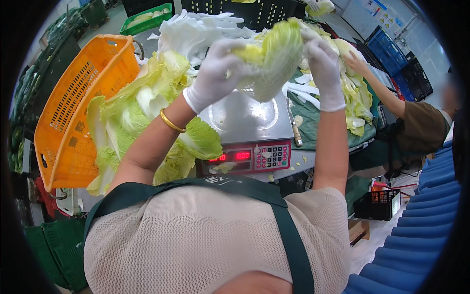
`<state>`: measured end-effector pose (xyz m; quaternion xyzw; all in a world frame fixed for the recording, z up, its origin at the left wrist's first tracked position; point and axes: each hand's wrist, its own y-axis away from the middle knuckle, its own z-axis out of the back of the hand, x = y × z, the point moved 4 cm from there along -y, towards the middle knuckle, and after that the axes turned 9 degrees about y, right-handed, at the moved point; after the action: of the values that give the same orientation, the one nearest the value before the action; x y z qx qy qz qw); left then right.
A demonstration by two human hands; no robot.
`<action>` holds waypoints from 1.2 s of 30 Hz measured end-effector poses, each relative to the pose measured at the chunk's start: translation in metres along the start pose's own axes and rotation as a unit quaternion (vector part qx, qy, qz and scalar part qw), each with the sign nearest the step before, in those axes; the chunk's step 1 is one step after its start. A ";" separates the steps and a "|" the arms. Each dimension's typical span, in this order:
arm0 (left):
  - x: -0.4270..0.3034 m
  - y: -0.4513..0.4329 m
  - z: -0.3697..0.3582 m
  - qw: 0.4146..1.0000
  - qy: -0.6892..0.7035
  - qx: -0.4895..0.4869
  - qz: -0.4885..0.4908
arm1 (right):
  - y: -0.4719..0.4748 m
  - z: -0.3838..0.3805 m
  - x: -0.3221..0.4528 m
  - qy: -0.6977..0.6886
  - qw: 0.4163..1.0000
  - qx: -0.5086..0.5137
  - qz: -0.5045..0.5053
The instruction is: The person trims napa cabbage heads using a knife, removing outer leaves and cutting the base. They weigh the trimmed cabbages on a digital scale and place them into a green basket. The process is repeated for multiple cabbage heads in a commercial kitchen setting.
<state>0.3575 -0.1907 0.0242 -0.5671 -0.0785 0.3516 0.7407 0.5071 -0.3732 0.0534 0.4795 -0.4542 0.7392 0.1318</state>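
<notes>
A napa cabbage (281, 60), blurred by motion, is held up between my two gloved hands above a digital scale's metal plate (246, 114). My left hand (222, 71), in a white glove, has its fingers on a yellowish leaf part at the cabbage's left side. My right hand (321, 60), gloved too, is at the cabbage's upper right edge; its fingertips are partly hidden. Loose cabbage leaves (147, 99) are heaped left of the scale, under my left forearm. Right of the plate lies a knife with a wooden handle (296, 135).
An orange plastic crate (79, 121) stands tilted at the left. White foam nets (198, 31) are piled behind the scale, before a black crate (253, 11). More cabbages and leaves (354, 99) lie at the right, where a co-worker's bare hand (355, 63) reaches in. A green crate (147, 18) stands far left.
</notes>
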 end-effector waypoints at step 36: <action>0.100 0.055 -0.051 0.845 0.198 0.252 0.427 | 0.112 -0.028 -0.063 0.507 0.862 0.006 -0.006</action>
<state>0.4341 -0.1636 -0.0707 -0.3962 0.4115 0.5211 0.6342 0.4513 -0.3979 -0.0634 0.0420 -0.3176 0.8821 0.3453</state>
